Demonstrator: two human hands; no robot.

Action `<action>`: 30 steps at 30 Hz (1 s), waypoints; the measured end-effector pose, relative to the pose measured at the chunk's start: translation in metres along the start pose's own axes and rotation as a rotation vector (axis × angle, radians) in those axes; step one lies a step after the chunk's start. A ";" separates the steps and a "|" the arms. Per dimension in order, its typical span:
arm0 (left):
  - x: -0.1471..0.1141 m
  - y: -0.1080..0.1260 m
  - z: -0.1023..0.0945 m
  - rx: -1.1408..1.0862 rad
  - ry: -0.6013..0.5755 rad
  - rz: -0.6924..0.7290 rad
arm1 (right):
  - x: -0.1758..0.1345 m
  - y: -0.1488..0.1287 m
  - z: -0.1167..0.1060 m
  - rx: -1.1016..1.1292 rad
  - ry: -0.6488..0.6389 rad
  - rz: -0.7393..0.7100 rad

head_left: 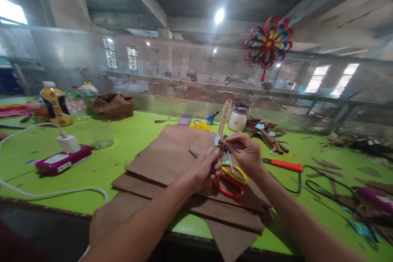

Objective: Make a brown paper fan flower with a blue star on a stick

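Note:
My left hand (pixel 208 166) is closed round the lower part of a slim brown paper roll (pixel 225 118), which stands nearly upright. A light blue paper scrap (pixel 217 139) sits on the roll just above my fingers. Beside it, my right hand (pixel 245 151) has thumb and fingertips pinched together close to the roll; what they hold is too small to make out. A thin whitish stick (pixel 230 160) shows below the right fingers. Under my hands, scissors with red and yellow handles (pixel 229 192) lie on a stack of brown paper sheets (pixel 166 155).
To the right lies a red-handled tool (pixel 287 166) with a black cord. Behind are a white jar (pixel 238 118) and brown rolls with blue scraps (pixel 272 137). A purple power strip (pixel 63 161), clear cup (pixel 102 135), yellow bottle (pixel 57 104) and brown paper bag (pixel 113 106) stand left.

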State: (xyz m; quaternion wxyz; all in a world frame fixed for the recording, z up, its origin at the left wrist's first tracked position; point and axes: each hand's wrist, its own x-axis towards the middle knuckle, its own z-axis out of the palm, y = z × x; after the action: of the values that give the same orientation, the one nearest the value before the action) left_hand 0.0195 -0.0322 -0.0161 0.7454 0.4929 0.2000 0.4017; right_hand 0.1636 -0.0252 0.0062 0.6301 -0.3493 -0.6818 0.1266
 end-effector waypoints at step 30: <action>0.001 0.003 -0.007 0.017 0.076 0.165 | -0.023 -0.003 0.025 -0.360 -0.037 -0.377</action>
State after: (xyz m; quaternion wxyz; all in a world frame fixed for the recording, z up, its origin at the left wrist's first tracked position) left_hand 0.0139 -0.0263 -0.0163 0.6974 0.4985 0.1903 0.4784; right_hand 0.1383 -0.0355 -0.0145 0.5577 -0.3202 -0.7578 -0.1102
